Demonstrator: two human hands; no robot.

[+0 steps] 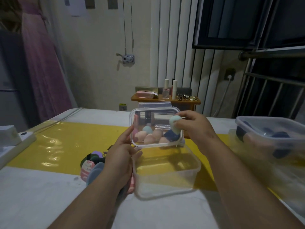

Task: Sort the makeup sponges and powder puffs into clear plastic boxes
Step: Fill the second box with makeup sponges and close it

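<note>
Your right hand point(193, 127) is pinching the teal sponge point(173, 122) round its belly, probably soft and light; your left hand point(123, 147) is gripping the clear box point(158, 115).

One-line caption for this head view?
Left hand holds a tilted clear box of sponges; right hand pinches a mint sponge at its rim.

Table point(41, 195) (yellow-striped) bearing clear box point(165, 189), puffs point(93, 162)

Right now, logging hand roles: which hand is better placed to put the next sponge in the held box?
Likely right: the right hand pinches a mint sponge by the held box; the left hand grips that box.
</note>
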